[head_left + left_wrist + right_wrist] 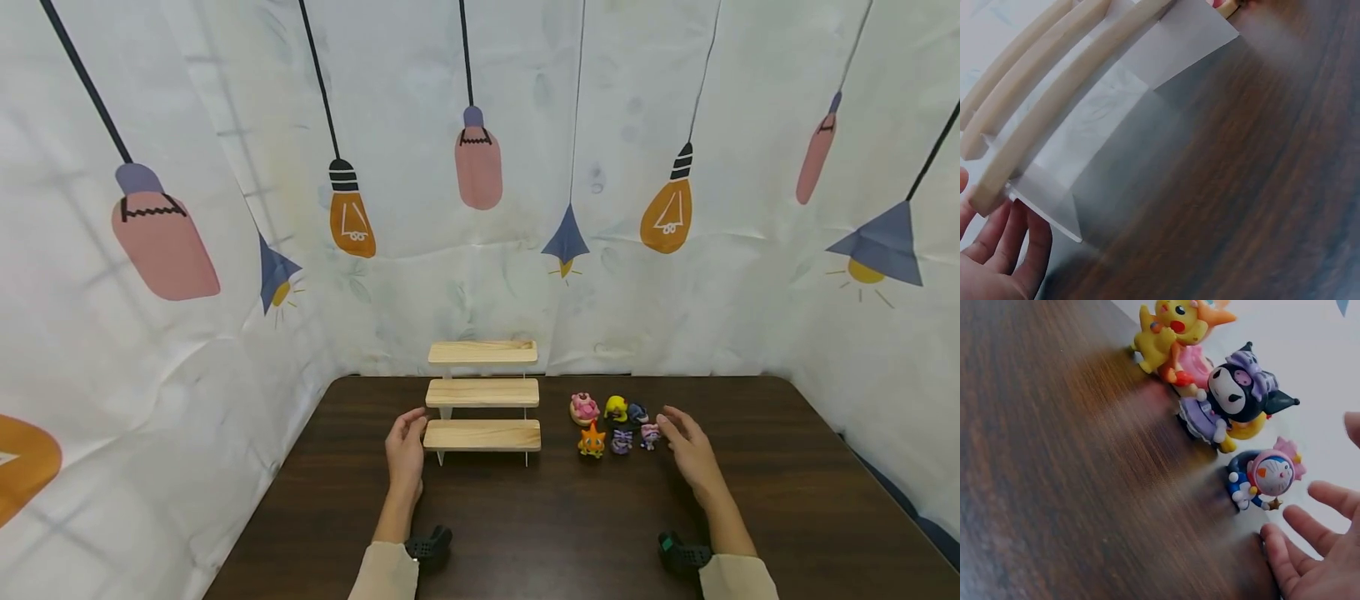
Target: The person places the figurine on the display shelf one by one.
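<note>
A three-tier display stand with light wooden shelves (482, 435) and white supports stands at the table's back. My left hand (406, 450) is at the left end of its lowest shelf. In the left wrist view, that hand's bent fingers (1032, 247) lie close against the shelf end and white side panel (1047, 203). Several small toy figurines stand right of the stand, among them an orange one (592, 441), a black-and-purple one (1235, 394) and a pink-hooded cat (1269, 475). Beside the cat, my right hand (692, 454) has its fingers spread and holds nothing.
The dark wooden table (555, 517) reaches back to a pale curtain (480, 283) printed with hanging lamps. Pink (584, 409), yellow (616, 408) and dark blue (637, 413) figurines form the rear row. Black devices (429, 546) are strapped to both wrists.
</note>
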`<state>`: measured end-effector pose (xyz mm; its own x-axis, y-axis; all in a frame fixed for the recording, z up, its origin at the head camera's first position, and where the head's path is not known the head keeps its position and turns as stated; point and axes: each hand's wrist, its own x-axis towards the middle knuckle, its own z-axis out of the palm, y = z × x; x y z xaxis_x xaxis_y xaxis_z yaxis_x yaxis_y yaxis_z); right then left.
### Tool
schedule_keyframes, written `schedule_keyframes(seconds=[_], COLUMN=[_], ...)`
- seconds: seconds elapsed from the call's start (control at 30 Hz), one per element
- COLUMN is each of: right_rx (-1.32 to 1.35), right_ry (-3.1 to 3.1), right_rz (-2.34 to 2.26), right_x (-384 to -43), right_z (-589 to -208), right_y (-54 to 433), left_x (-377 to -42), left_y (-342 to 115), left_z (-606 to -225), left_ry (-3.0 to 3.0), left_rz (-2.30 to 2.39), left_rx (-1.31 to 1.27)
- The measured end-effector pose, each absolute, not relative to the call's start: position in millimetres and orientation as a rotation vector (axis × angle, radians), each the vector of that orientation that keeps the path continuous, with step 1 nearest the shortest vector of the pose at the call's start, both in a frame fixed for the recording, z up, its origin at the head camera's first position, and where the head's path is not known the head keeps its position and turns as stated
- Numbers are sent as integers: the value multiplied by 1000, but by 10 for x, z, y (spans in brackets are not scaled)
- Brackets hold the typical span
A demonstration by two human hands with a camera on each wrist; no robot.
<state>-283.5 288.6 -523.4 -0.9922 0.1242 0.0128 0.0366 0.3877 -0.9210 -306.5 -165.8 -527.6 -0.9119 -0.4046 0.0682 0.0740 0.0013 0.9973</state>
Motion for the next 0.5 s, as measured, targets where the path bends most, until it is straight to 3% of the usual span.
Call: schedule_keyframes(seconds=[0.5], right_rx=[-65], right_ry=[-2625], right_rz=[1771], right_x=[-2854], right_z=[-5298], right_y=[2953], left_x=[-3086], left_y=[-1703], left_z=[-5378], left_ry=[-1936], left_rz=[-2120], left_rx=[280])
